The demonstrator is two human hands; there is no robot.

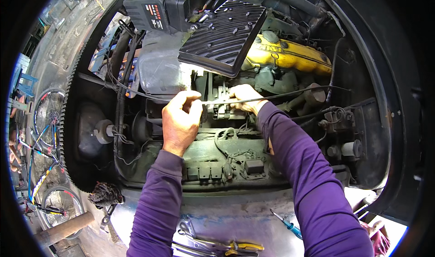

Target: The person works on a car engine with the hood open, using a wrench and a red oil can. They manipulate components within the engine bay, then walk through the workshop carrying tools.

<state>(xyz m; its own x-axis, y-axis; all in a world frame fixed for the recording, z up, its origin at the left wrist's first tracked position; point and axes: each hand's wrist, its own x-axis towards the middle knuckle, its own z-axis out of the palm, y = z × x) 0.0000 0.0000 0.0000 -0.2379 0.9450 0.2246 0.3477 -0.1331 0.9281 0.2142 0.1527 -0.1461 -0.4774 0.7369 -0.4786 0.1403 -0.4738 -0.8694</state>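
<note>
A thin dark cable (pixel 290 94) runs across the engine bay, passing in front of both my hands. My left hand (pixel 181 118) is closed, thumb and forefinger pinched on the cable where a paler section shows. To its right, my right hand (pixel 246 97) has its fingers curled beside a ribbed metal engine part (pixel 221 108). The cable crosses over this hand, and what its fingertips grip is hidden. Above my hands, a ribbed black cover (pixel 224 35) lies tilted, with several small bolts on top.
A battery (pixel 156 12) stands at the far left, and a yellow engine cover (pixel 290 55) lies far right. On the near ledge are a screwdriver (pixel 287 225), yellow-handled pliers (pixel 244 247) and wrenches (pixel 183 232). A dark rag (pixel 106 193) sits at the left corner, near a bicycle (pixel 38 175).
</note>
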